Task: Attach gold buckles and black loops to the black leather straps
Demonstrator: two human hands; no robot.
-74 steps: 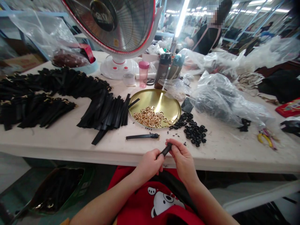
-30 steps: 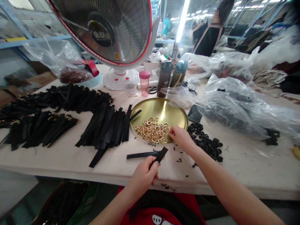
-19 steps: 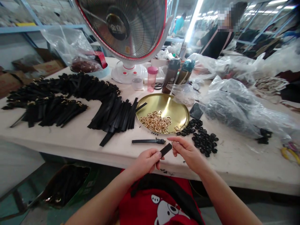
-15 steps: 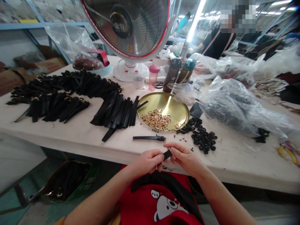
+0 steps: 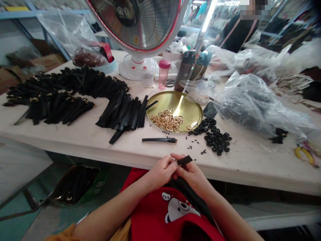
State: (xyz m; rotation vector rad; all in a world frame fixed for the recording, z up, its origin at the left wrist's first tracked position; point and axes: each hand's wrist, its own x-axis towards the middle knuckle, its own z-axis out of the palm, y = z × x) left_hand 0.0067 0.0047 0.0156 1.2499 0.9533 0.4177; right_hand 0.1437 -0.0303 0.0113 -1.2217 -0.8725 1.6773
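Note:
Both hands meet at the table's front edge around a short black strap (image 5: 185,160). My left hand (image 5: 164,170) pinches the strap, and its fingertips touch those of the other hand. My right hand (image 5: 189,172) grips it from the right, with the flat strap end sticking out above the fingers. The rest of the strap is hidden by the fingers. Just beyond, a black buckled strap (image 5: 157,140) lies flat on the table. Behind it sits a round gold tray (image 5: 190,110) holding a heap of gold buckles (image 5: 168,120). Black loops (image 5: 218,142) are piled to its right.
Rows of black straps (image 5: 125,115) cover the left of the table (image 5: 75,140). A fan (image 5: 140,30), a pink bottle (image 5: 164,74) and two dark bottles (image 5: 185,71) stand behind. Plastic bags (image 5: 255,103) and yellow-handled pliers (image 5: 304,155) lie right. A person (image 5: 238,31) is in the background.
My hands have drawn closer together, and the strap end now points out to the upper right past my fingers. The view has tilted down slightly.

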